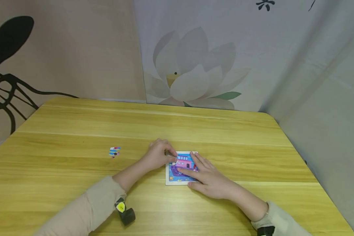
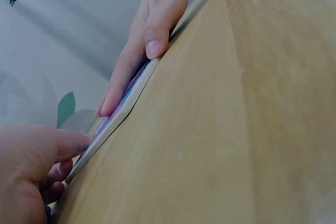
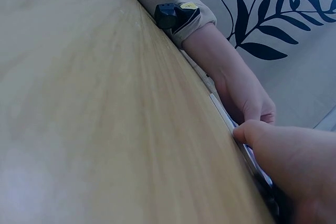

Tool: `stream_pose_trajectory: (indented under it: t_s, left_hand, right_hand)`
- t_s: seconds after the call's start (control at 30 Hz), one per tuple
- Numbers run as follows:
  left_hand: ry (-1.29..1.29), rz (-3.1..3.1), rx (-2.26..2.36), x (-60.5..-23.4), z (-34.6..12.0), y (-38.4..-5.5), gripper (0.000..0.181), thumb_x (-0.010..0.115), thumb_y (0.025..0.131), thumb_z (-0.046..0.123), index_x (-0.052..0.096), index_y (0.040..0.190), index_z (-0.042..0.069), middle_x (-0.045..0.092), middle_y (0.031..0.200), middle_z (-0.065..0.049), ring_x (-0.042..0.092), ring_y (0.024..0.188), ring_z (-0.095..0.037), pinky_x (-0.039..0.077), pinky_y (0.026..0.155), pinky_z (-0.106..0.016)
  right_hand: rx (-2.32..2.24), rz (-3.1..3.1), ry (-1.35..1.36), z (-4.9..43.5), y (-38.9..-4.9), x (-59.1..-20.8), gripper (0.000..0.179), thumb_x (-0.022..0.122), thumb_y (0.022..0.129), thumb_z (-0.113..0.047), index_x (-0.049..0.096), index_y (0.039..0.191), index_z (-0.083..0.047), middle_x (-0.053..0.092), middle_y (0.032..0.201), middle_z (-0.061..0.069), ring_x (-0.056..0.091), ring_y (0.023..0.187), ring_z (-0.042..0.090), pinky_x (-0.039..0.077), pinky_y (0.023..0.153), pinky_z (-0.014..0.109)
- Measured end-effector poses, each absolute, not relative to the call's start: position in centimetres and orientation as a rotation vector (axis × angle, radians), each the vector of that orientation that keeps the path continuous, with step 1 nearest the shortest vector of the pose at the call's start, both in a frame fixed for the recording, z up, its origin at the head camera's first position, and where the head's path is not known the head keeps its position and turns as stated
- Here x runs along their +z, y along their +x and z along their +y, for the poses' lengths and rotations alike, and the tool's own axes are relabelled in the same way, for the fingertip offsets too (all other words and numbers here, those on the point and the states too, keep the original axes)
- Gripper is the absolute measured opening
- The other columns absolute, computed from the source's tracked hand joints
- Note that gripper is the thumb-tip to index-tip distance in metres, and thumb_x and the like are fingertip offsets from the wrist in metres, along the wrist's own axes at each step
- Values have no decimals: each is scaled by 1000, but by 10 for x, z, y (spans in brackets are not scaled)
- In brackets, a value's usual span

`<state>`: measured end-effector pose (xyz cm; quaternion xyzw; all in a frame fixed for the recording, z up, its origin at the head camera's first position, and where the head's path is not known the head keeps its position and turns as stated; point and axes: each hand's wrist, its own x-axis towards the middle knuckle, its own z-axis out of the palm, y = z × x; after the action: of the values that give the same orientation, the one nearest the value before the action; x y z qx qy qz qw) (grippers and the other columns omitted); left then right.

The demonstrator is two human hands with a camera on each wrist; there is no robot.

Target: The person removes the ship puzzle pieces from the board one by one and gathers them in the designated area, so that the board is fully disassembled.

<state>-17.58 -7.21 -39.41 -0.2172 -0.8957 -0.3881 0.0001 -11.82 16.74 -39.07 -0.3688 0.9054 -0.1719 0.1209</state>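
A small jigsaw puzzle board (image 1: pixel 167 177) with a white border and a pink, purple and blue picture lies flat on the wooden table. My left hand (image 1: pixel 160 154) is at the board's upper left, thumb and forefinger together, pinching a small puzzle piece that the fingertips mostly hide. In the left wrist view, that thumb (image 2: pixel 73 142) is right at the board's edge, the other fingers curled beneath. My right hand (image 1: pixel 207 178) rests on the board's right side with fingers spread, the forefinger lying across the picture and the thumb by the lower edge.
A few small colourful puzzle pieces (image 1: pixel 114 152) lie close together on the table (image 1: pixel 76 157), left of the board. Behind the table's far edge hangs a pale curtain (image 1: pixel 200 65) printed with a flower. Dark camera straps sit on both wrists.
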Motion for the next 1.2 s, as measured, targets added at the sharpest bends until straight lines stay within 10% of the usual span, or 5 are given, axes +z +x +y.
stream_pose_trajectory:
  t_s: [1.2]
  left_hand:
    - [-693,-2903,-1127,-385,-67,-176,12,82,75,13,71,74,18,60,81,8,47,81,-14,30,82,-40]
  right_hand:
    - [-512,2630,-1068,168,-119,-389,50,40,100,-49,31,148,-38,-7,158,13,-10,143,24,2,112,48]
